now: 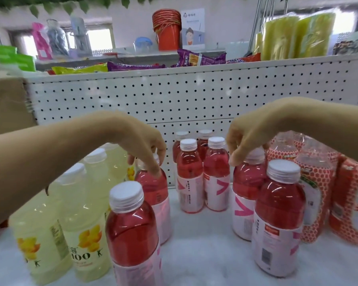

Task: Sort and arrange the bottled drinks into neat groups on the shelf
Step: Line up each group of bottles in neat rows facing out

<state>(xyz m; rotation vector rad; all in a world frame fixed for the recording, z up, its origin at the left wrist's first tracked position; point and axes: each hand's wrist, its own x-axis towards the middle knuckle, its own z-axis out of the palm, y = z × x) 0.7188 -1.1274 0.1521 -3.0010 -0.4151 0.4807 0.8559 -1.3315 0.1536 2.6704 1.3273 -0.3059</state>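
Observation:
Several red drink bottles with white caps and pink labels stand on the white shelf (205, 250). My left hand (145, 145) grips the cap of one red bottle (155, 190) left of centre. My right hand (244, 139) grips the cap of another red bottle (246, 195) on the right. A tight group of red bottles (203, 176) stands at the back against the pegboard. One red bottle (132, 232) stands at the front left and another (279, 219) at the front right. Pale yellow drink bottles (81, 207) form a row on the left.
Clear bottles with orange patterned labels (318, 182) stand at the right. A white pegboard wall (174, 93) backs the shelf. Behind it lie snack packets (201, 57), an orange cup stack (166, 29) and yellow packages (293, 36). A cardboard box (6, 104) is at the left.

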